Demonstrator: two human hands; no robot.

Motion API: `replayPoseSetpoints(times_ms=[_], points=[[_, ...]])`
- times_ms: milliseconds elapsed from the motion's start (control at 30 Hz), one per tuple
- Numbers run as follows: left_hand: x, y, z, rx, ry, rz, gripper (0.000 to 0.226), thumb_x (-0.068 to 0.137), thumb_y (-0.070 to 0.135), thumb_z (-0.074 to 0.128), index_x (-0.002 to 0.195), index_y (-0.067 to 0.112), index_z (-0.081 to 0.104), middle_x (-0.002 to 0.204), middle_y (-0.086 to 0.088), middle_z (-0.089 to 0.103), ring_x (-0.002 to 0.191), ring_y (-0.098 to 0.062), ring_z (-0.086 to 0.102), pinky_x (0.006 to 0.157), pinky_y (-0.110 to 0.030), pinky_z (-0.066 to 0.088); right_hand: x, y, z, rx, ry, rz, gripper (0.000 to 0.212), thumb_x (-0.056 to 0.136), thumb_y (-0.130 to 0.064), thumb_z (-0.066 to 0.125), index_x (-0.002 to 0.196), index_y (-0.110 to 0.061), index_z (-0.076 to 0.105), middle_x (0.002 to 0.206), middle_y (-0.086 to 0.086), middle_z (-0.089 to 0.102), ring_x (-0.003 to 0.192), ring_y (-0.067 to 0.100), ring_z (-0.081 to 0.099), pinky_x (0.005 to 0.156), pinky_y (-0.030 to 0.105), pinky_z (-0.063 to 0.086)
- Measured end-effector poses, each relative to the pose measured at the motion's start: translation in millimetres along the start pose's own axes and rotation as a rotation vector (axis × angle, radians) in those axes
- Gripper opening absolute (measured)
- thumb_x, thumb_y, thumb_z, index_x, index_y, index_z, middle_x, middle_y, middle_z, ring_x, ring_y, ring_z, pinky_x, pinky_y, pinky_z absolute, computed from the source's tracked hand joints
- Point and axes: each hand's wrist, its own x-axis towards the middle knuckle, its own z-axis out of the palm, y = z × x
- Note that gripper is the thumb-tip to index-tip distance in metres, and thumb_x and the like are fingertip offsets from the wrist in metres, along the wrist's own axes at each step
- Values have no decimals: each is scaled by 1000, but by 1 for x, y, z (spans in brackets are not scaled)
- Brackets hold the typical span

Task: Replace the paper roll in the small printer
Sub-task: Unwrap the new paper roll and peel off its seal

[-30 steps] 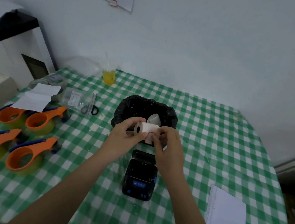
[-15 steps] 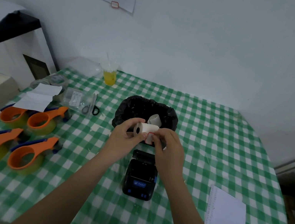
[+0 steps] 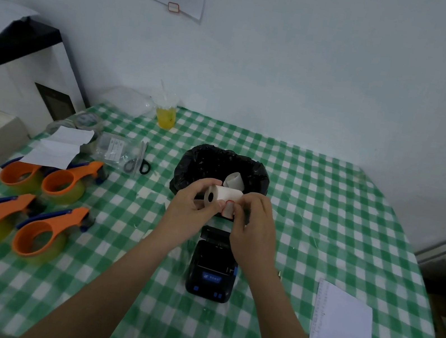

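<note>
I hold a white paper roll [image 3: 221, 196] in the air above the table, just in front of a black-lined bin [image 3: 208, 163]. My left hand [image 3: 189, 212] grips the roll's left end, whose dark core hole faces me. My right hand [image 3: 254, 227] pinches the red-edged sticker tab [image 3: 228, 208] at the roll's loose end. Below my hands the small black printer [image 3: 212, 267] lies on the green checked tablecloth, its far end partly hidden by my right hand. A curled strip of paper [image 3: 233, 181] lies inside the bin.
Several orange tape dispensers [image 3: 41, 206] sit at the left. Scissors [image 3: 137, 163], a clear bag and white paper lie behind them, and a yellow drink cup [image 3: 165, 116] stands at the back. A white sheet [image 3: 341, 333] lies at the right front. The wall is close behind the table.
My hands and the roll stay almost where they were. The fingers of my right hand have shifted slightly on the sticker tab, which now hangs a little more peeled from the roll.
</note>
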Motion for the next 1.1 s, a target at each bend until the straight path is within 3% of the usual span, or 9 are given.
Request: replayPoseSetpoints(times_ms=[133,233,467,700,833,1100], points=[[0,0,1,-30,3,-34,30,83,17,65,96,42,57,106,5,62,85,-12,68,86,-39,57,-1,2,2,-34,43,-78,19,92,-23,43,82,-10,52,86,-2,53,77,13,49,66,31,47],[1,-2,2,-56,9,-64,29,83,16,65,103,35,59,110,2,63,90,-14,68,89,-44,56,-1,4,4,-48,53,-98,21,91,-25,40,81,-11,51,87,-1,54,77,13,49,67,35,47],[2,-2,4,-183,20,-150,33,83,12,65,115,20,59,108,2,63,88,-11,66,82,-32,57,-2,11,7,-158,85,-137,18,91,-19,42,86,-7,55,97,8,58,91,19,50,81,25,41],[5,-9,3,-296,-8,-218,35,83,11,64,118,15,59,118,-7,63,105,-20,65,84,-31,58,-1,14,4,-145,97,-178,9,88,-11,44,87,-9,52,96,9,58,91,16,45,81,19,36],[7,-11,2,-336,-39,-243,34,83,12,65,117,15,60,119,-11,64,105,-22,65,87,-35,56,0,14,1,-145,95,-206,9,87,-9,44,86,-9,53,95,10,58,90,15,45,82,15,33],[7,-9,2,-424,-72,-285,33,85,8,61,118,12,59,118,-10,66,105,-22,66,85,-31,58,2,18,-4,-112,83,-240,8,86,-6,45,87,-12,51,94,10,57,91,13,45,85,9,32]])
